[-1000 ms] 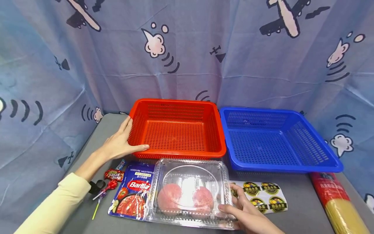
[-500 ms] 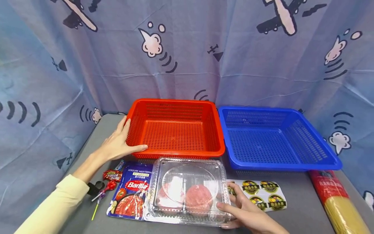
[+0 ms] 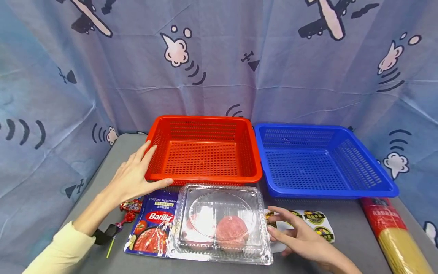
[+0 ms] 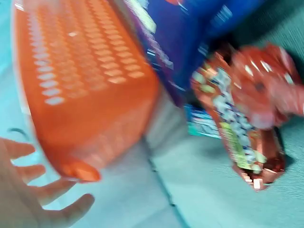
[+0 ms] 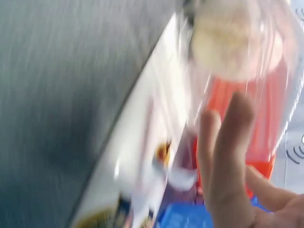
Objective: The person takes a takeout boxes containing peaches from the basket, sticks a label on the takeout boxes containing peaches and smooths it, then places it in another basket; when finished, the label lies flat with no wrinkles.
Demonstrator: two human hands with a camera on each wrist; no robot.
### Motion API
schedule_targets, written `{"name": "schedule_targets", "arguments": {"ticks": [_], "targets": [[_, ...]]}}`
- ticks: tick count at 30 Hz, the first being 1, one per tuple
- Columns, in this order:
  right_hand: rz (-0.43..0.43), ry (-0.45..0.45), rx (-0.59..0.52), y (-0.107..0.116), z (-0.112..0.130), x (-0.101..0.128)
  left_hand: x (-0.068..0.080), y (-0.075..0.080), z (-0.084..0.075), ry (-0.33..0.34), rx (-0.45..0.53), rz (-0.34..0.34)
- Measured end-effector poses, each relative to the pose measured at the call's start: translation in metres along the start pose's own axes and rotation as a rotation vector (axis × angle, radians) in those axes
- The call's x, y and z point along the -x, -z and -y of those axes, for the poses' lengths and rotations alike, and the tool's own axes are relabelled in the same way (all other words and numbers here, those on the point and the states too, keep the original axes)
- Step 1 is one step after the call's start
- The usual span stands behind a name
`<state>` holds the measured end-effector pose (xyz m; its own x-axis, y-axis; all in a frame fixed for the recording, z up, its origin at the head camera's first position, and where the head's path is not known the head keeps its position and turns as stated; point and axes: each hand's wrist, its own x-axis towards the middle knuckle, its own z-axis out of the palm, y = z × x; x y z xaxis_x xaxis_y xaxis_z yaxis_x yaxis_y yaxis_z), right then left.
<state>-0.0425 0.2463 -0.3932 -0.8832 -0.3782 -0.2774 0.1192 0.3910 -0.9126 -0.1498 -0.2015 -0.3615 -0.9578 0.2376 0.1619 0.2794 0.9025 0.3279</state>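
Observation:
My left hand point(image 3: 131, 180) is at the left front corner of the red basket point(image 3: 205, 178), fingers straight and spread, holding nothing. Whether a fingertip touches the rim, I cannot tell. A clear plastic clamshell box point(image 3: 236, 207) lies in front of this basket, its lid down over round pinkish-red fruits point(image 3: 232, 231) that look like peaches. My right hand point(image 3: 304, 239), beside the box's right edge, has loosely spread fingers and grips nothing. Under it lies a sheet of round black-and-gold stickers point(image 3: 323, 228), partly hidden. In the right wrist view, fingers point(image 5: 230, 156) appear before the blurred box.
A blue basket point(image 3: 315, 193) stands right of the red one. A spaghetti pack point(image 3: 398, 243) lies at far right. Left of the box are a blue Barilla sauce pouch point(image 3: 160, 217), a shiny red wrapper point(image 4: 242, 128) and lollipops point(image 3: 129, 217). A patterned curtain point(image 3: 212, 57) hangs behind.
My right hand has let go of the clamshell box and moved right. My left hand has loosened from the red basket's corner. The fruits shifted inside the box, which stays about where it was.

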Motion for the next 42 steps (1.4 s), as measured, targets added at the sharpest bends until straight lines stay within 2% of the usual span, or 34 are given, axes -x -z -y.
{"name": "schedule_targets", "arguments": {"ticks": [4,8,11,14,17,21,26,31,36,42], "targets": [[-0.177,0.162,0.255,0.007,-0.002,-0.004,0.016,0.007,-0.018,-0.059,-0.008,-0.007],[-0.342,0.329,0.523,0.008,-0.007,-0.011,0.032,0.007,-0.034,-0.132,0.008,-0.034],[-0.386,0.388,0.668,0.007,-0.009,-0.017,0.043,0.004,-0.045,-0.179,0.026,-0.049],[-0.373,0.380,0.785,0.007,-0.010,-0.021,0.052,0.000,-0.054,-0.206,0.043,-0.048],[-0.321,0.312,0.845,0.006,-0.008,-0.024,0.059,-0.005,-0.061,-0.214,0.061,-0.030],[-0.252,0.220,0.849,0.004,-0.007,-0.027,0.066,-0.013,-0.068,-0.221,0.081,0.009],[-0.206,0.165,0.878,0.005,-0.007,-0.031,0.072,-0.024,-0.074,-0.261,0.083,0.050],[-0.181,0.132,0.922,0.006,-0.008,-0.033,0.074,-0.033,-0.077,-0.296,0.097,0.096],[-0.145,0.127,0.963,0.009,-0.009,-0.035,0.074,-0.040,-0.077,-0.291,0.106,0.151],[-0.133,0.162,0.995,0.011,-0.010,-0.038,0.073,-0.047,-0.075,-0.299,0.099,0.162]]}}
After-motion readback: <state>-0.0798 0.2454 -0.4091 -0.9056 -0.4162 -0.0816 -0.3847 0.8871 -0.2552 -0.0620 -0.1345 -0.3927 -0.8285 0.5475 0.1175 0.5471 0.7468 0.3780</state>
